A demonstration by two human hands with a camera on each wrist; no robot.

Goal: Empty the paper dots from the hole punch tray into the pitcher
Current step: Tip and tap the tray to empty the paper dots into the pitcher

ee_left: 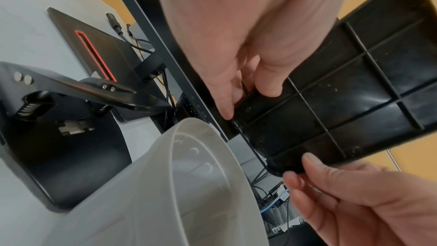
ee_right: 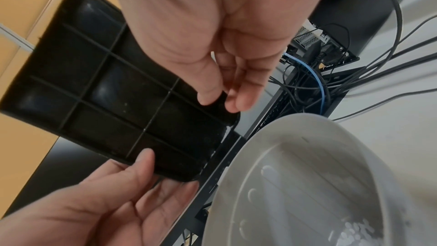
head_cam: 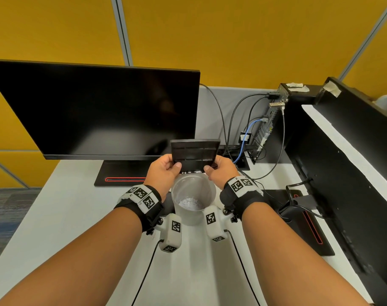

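Note:
I hold the black ribbed hole punch tray (head_cam: 194, 154) tilted up on its lower edge above the translucent white pitcher (head_cam: 193, 200). My left hand (head_cam: 166, 167) pinches the tray's lower left corner and my right hand (head_cam: 219, 170) pinches its lower right corner. White paper dots (head_cam: 191, 203) lie heaped on the pitcher's bottom, and a few cling along the tray's lower edge (head_cam: 191, 172). In the left wrist view the tray (ee_left: 343, 100) hangs just over the pitcher's rim (ee_left: 201, 124). The right wrist view shows the tray (ee_right: 113, 96) beside the pitcher (ee_right: 307, 175) with dots (ee_right: 354, 231) inside.
A dark monitor (head_cam: 95, 111) stands behind the pitcher on the white desk (head_cam: 55, 217). The black hole punch body (ee_left: 59, 100) sits left of the pitcher. A small computer with several cables (head_cam: 265, 129) and a black panel (head_cam: 342, 162) crowd the right side.

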